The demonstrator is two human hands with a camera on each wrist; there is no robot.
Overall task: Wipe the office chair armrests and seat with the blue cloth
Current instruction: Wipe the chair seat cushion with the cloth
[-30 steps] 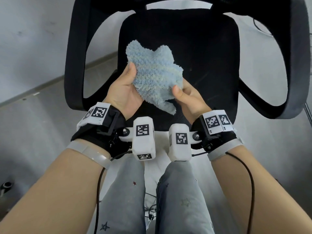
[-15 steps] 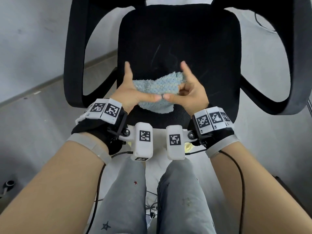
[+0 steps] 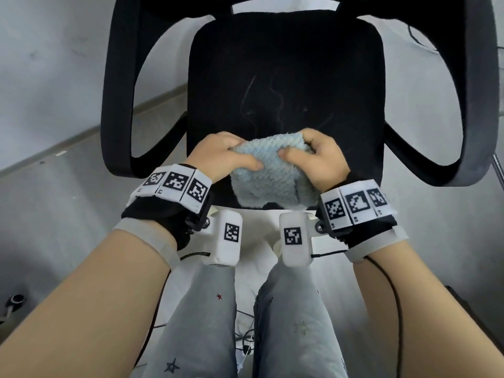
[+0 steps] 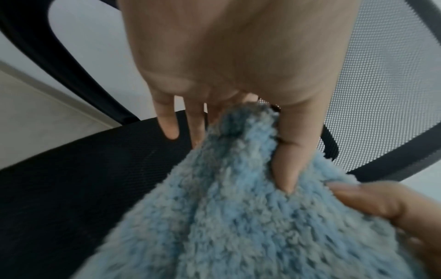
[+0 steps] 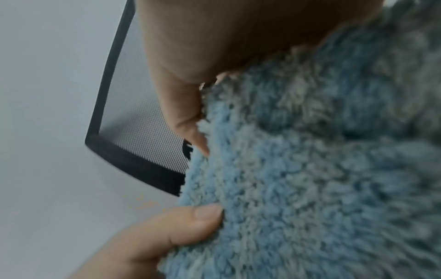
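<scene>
The cloth (image 3: pixel 268 170) sits bunched at frame centre, over the seat's (image 3: pixel 286 77) front edge, gripped by both the left hand (image 3: pixel 226 156) and the right hand (image 3: pixel 317 159), thumbs on top. A loose wad could slip or unfold mid-wipe — poor contact. Only the wrist views show the mesh backrest (image 4: pixel 381 75); only the head view shows both armrests (image 3: pixel 117 91).

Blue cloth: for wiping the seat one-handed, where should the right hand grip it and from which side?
Probably the bunched top fold of the blue cloth, taken from above with the right hand. Both hands, the left hand too, already pinch that fold, and the loose lower part hangs toward the seat, free to wipe.
</scene>
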